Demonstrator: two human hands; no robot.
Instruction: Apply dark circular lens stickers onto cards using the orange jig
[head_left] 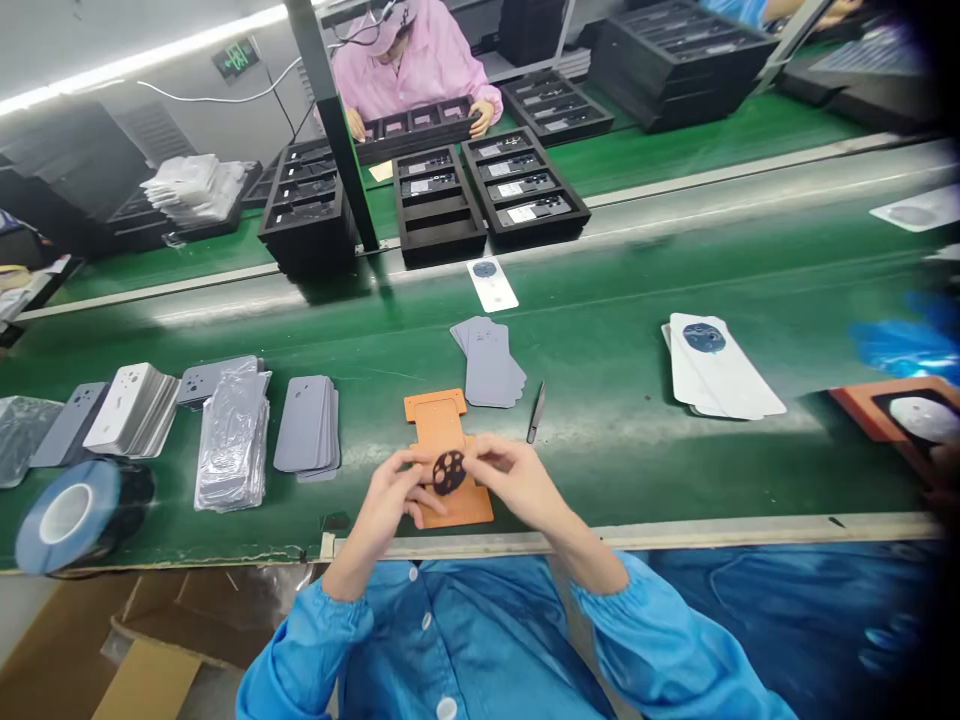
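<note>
A thin black disc with several round holes (450, 473) is between my two hands, above an orange fixture plate (439, 415). My right hand (517, 480) pinches its right edge with thumb and forefinger. At its left edge, my left hand (391, 492) grips with the fingertips, while its lower fingers stretch over the plate. Tweezers (536, 412) lie on the green bench to the right of the plate. Just behind it, a fanned pile of grey phone-shaped sheets (491, 368) rests on the bench.
Stacks of grey panels (306, 425), plastic-wrapped panels (234, 440) and white panels (129, 408) stand at left, near a blue tape roll (37, 520). White panels (712, 370) lie at right. Black trays (517, 180) stand behind, where a person in pink (427, 60) handles another tray.
</note>
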